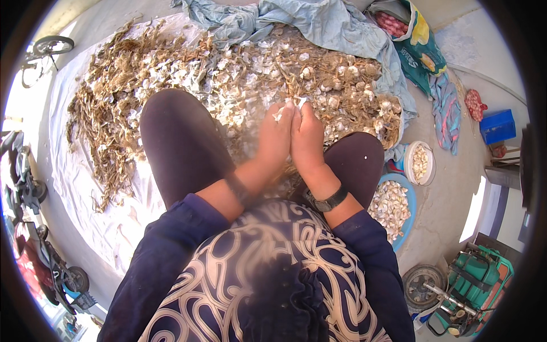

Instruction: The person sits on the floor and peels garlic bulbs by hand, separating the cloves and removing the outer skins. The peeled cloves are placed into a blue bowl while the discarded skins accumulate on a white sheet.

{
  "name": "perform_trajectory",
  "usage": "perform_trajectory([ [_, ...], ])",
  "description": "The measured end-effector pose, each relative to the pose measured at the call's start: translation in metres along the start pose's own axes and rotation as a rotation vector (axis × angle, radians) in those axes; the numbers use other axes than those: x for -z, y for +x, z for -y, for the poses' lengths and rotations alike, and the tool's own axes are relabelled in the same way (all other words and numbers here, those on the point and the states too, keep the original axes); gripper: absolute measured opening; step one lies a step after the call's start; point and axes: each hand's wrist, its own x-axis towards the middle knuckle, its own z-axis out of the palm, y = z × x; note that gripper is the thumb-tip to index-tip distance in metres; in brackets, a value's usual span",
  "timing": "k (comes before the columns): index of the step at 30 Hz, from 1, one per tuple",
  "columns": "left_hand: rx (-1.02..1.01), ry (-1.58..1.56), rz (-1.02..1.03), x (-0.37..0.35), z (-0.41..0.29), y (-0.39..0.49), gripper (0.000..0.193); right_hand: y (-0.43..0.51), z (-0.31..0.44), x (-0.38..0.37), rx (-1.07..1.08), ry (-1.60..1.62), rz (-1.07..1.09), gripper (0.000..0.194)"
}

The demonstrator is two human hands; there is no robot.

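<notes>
My left hand (275,132) and my right hand (307,134) meet between my knees, fingertips together on a small piece of garlic (301,102) with white, papery skin. A flake of garlic skin (278,114) shows at the left fingers. Behind the hands, garlic bulbs (333,101), loose skins and dried garlic stalks (115,85) cover the cloth. At my right knee stand a blue basin (409,201) of garlic cloves and a white bucket (430,164) with more cloves. How much garlic is inside the fingers is hidden.
A bluish cloth (342,32) lies bunched along the far edge. Beyond it, a green sack (421,55) holds red net bags. A blue crate (498,127) stands at the right, a green wheeled vehicle (474,278) at the lower right. Parked two-wheelers (64,273) line the left.
</notes>
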Motion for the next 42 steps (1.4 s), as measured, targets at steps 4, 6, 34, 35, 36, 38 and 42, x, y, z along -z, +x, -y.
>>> perform_trajectory([
  [4, -0.029, 0.008, -0.005, 0.002, 0.011, 0.005, 0.024, 0.001, -0.006, -0.004, 0.042, 0.001, 0.007, 0.029],
  [6, -0.063, 0.058, 0.005, 0.002, 0.014, 0.004, 0.025, 0.002, -0.012, -0.004, 0.055, 0.021, 0.024, 0.029],
  [34, 0.407, -0.279, 0.273, 0.027, -0.001, 0.019, 0.022, 0.045, -0.102, 0.060, -0.838, 1.384, -0.480, 0.034],
  [35, 0.407, -0.229, 0.261, 0.029, 0.002, 0.019, 0.023, 0.049, -0.096, 0.059, -0.817, 1.399, -0.492, 0.037],
  [36, 0.422, -0.170, 0.248, 0.030, 0.005, 0.020, 0.025, 0.053, -0.087, 0.058, -0.797, 1.416, -0.510, 0.041],
  [38, 0.367, -0.140, 0.251, 0.031, 0.008, 0.021, 0.025, 0.054, -0.060, 0.054, -0.738, 1.426, -0.533, 0.049],
  [42, 0.397, -0.240, 0.159, 0.028, 0.007, 0.019, 0.024, 0.043, 0.013, 0.034, -0.228, 1.431, -0.029, 0.051],
])
